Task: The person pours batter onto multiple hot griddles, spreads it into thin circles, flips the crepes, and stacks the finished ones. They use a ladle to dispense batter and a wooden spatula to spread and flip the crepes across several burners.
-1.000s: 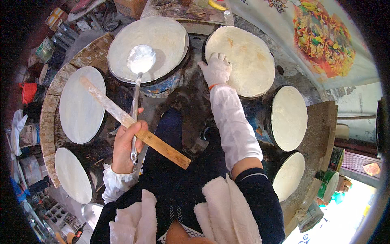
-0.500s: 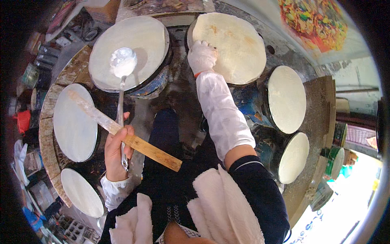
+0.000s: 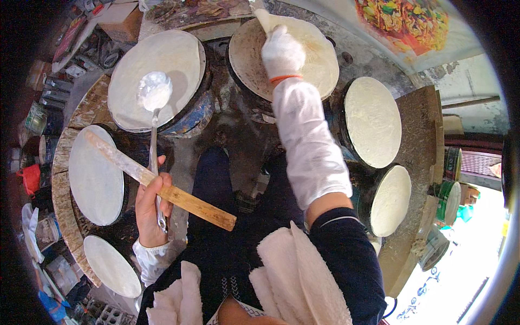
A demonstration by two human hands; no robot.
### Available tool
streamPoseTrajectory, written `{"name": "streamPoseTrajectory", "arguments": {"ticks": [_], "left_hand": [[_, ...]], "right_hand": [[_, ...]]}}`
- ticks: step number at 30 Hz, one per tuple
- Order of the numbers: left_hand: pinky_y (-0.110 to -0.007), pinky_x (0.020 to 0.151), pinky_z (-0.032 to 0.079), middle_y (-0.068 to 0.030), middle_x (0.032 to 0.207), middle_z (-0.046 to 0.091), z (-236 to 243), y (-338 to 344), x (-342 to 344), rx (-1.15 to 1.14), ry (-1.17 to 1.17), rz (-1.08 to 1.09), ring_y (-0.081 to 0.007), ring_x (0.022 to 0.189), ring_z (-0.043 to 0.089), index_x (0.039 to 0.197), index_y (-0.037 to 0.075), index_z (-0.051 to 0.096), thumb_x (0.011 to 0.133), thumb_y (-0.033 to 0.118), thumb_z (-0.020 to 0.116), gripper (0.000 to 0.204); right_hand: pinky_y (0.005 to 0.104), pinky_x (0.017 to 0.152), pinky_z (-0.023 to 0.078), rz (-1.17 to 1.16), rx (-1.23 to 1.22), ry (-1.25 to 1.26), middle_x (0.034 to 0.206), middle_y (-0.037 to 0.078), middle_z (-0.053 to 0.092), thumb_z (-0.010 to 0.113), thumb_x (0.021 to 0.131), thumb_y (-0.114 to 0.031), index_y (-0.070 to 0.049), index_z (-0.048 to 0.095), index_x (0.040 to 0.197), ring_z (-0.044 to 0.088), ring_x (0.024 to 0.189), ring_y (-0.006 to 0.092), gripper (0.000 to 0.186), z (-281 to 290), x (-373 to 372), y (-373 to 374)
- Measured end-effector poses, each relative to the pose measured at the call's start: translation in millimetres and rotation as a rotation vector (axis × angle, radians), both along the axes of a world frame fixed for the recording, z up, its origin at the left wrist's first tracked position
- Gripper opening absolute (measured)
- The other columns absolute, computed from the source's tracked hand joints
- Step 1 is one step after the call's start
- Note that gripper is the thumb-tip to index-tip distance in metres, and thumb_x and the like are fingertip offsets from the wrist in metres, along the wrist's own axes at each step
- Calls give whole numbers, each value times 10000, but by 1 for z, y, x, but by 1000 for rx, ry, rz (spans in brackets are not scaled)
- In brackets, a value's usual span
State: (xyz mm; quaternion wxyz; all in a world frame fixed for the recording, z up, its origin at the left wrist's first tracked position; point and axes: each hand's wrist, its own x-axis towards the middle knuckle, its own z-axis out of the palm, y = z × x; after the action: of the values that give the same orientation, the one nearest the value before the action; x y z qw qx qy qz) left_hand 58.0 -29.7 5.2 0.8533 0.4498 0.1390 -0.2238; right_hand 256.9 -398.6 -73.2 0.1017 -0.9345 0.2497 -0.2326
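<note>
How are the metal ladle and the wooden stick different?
The metal ladle is silvery, while the wooden stick is yellowish brown at its lower end.
The metal ladle has a round bowl on a thin handle; the wooden stick is one long strip.
The metal ladle points nearly straight up the picture, while the wooden stick slants across it.
Both are in the left hand, with white stuff on them.

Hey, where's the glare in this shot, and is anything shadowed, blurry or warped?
In the head view, glare whitens the lower-right patch; there too, the ladle shadows the far-left flatbread; same head view, the gloved right hand looks slightly soft, perhaps from motion; head view again, edges bend near the black rim.
</note>
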Motion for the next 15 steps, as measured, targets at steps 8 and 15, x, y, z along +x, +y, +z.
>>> {"name": "streamPoseTrajectory", "arguments": {"ticks": [8, 15], "left_hand": [[-178, 400, 370, -44, 818, 543, 14, -29, -7, -18, 6, -79, -47, 459, 454, 1420, -13, 411, 1013, 134, 517, 445], [-134, 485, 329, 27, 926, 556, 26, -63, -32, 106, -129, -337, 19, 582, 426, 1429, -36, 417, 1050, 165, 421, 429]], "right_hand": [[422, 823, 547, -174, 220, -579, 966, 192, 729, 647, 878, -326, -34, 720, 1036, 707, 921, 326, 340, 99, -128, -195], [353, 745, 544, -608, 252, -987, 916, 150, 718, 687, 882, -201, 61, 695, 979, 659, 806, 215, 279, 134, -402, -266]]}}
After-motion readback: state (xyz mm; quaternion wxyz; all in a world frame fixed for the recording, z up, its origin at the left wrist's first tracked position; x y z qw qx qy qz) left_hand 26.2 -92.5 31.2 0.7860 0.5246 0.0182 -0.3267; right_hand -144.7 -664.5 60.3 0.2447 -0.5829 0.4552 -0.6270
